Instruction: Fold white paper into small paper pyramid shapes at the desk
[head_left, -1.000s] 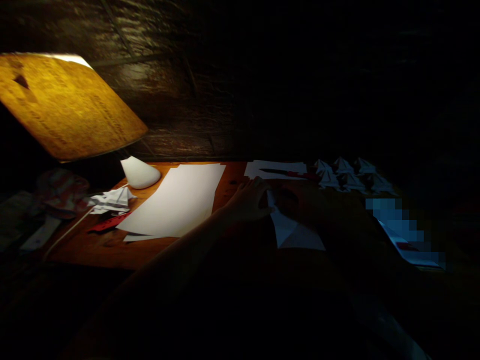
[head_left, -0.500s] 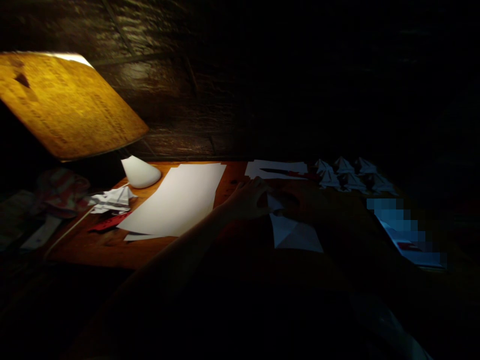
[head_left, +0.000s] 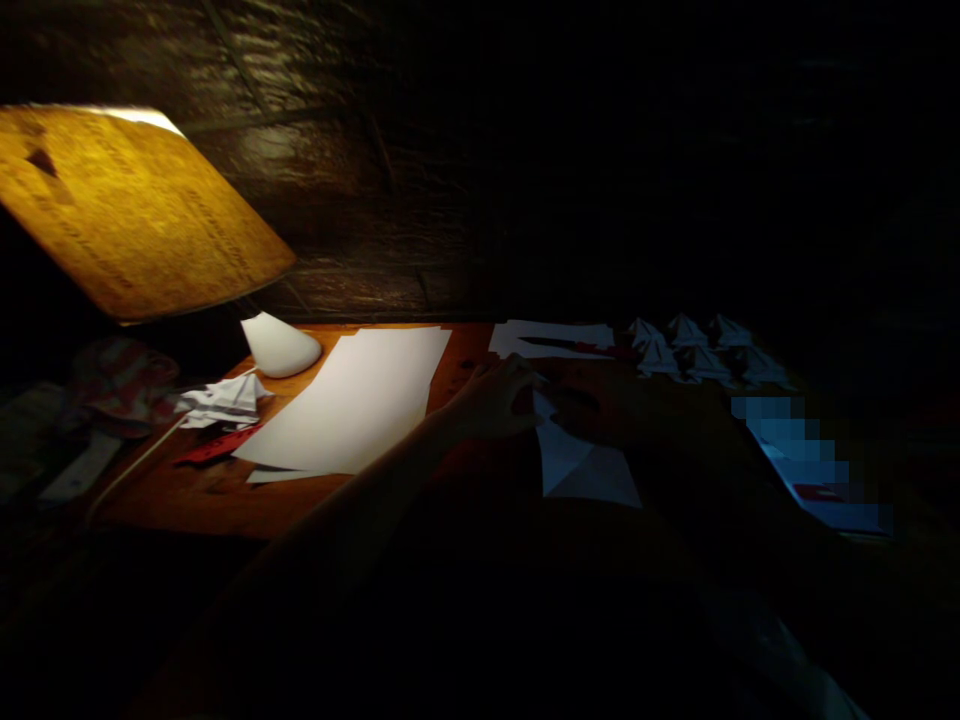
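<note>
A small sheet of white paper [head_left: 589, 468] with crossing crease lines lies on the dark middle of the table. At its far, narrow end my left hand [head_left: 499, 398] is closed, with curled fingertips pinching the paper's edge. My right hand [head_left: 611, 405] comes in from the other side, mostly lost in shadow. Its fingers are bent onto the same far end, close to the left fingertips. Between the hands, the exact fold at the tip is too dark to make out.
A lit lamp with a yellow shade [head_left: 142, 215] and white base [head_left: 281, 345] stands left. Near it lie large paper sheets [head_left: 360, 400], a crumpled folded paper [head_left: 225, 400] and a red object [head_left: 214, 447]. Behind are a knife [head_left: 570, 346], several folded paper figures [head_left: 697, 362]; right, a glowing screen [head_left: 817, 480].
The fingers of my right hand have moved from the paper's middle toward its far tip, nearer my left fingertips. The paper has shifted very slightly left.
</note>
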